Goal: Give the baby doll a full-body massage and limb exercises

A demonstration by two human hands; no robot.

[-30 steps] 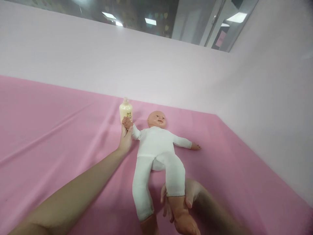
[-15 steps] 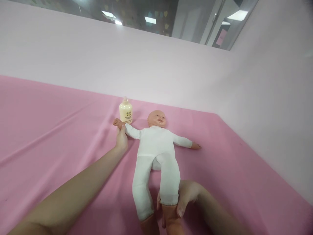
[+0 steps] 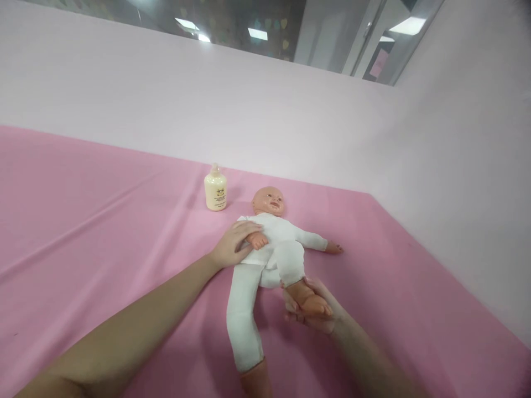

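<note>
A baby doll in white cloth lies on its back on the pink sheet, head toward the wall. My left hand is closed around the doll's arm on the left and holds it folded over the chest, the small fist showing past my fingers. Lower down, my right hand grips the doll's lower leg on the right from below, with that knee bent up toward the belly. The doll's other leg lies stretched out, and its other arm reaches out to the side.
A cream-coloured pump bottle stands upright left of the doll's head. The pink sheet has creases on the left. Pale walls rise at the back and right, with a window above.
My left hand has brought the doll's arm from out at the side in across the chest. My right hand has pushed the leg up, bending its knee.
</note>
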